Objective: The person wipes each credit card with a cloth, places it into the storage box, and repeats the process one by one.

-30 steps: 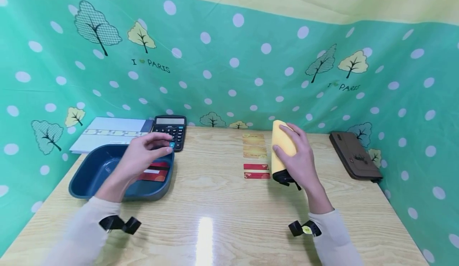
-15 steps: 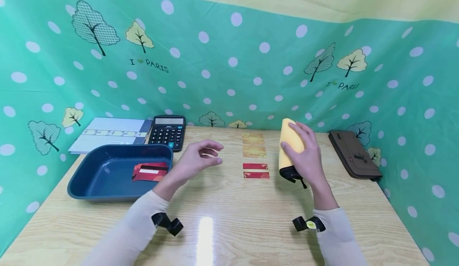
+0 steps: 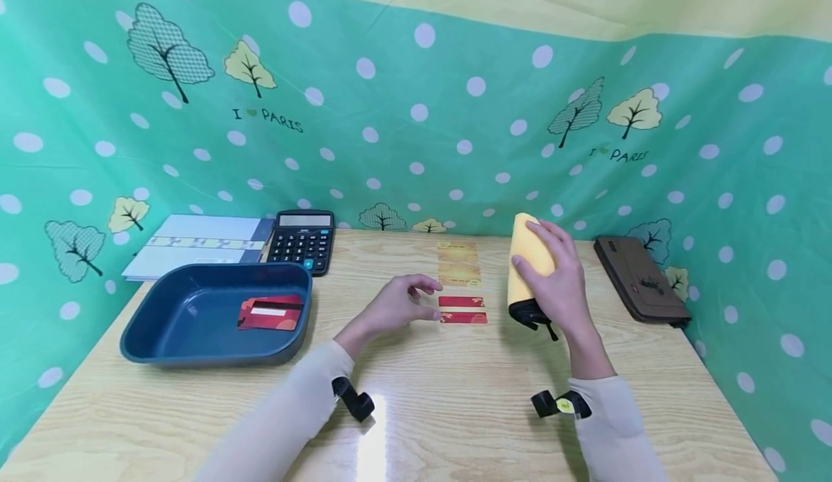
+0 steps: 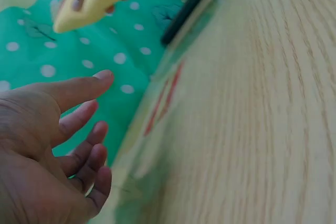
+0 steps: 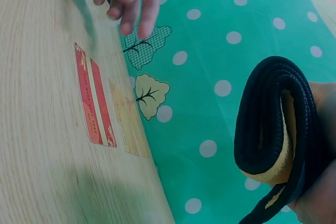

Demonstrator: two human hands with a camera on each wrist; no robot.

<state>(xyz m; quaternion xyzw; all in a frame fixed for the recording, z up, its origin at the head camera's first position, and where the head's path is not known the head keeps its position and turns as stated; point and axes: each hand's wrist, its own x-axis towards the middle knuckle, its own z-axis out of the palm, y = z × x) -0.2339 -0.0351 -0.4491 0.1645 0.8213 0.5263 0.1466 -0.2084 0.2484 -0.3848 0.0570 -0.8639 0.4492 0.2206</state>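
My left hand hovers over the table with its fingers loosely curved and nothing between them. Its fingertips are right at the left edge of a red card with a pale stripe, which lies flat. Directly behind that card lie gold-coloured cards. My right hand grips a folded yellow cloth with black edging, held up to the right of the cards. In the right wrist view the end of the cloth shows several rolled layers; part of my right hand is hidden behind it.
A dark blue basin stands at the left with red cards inside. Behind it are a black calculator and a white-and-blue folder. A brown zip case lies at the right, near the polka-dot curtain.
My left hand has moved right from over the basin to the red card, uncovering the red cards inside the basin. My right hand, still holding the cloth, has shifted slightly right.
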